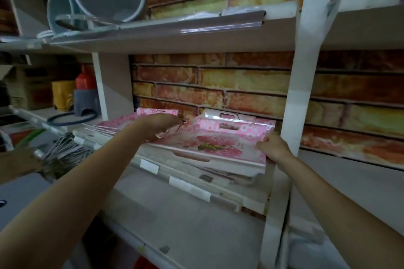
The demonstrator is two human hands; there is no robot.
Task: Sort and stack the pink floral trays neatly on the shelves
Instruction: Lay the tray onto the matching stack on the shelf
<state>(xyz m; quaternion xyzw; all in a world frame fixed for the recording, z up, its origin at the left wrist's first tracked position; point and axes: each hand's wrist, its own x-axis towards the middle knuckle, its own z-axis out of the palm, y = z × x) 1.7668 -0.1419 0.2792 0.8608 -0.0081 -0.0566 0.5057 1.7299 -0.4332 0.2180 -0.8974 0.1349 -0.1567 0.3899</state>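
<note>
Head view shows us the top tray [209,144] on the stack on the shelf [196,223]; our right hand [272,146] pinches its right edge; our left hand [160,124] curls over its left rim; it looks stiff, light, slippery; we should grip both side rims.
</note>
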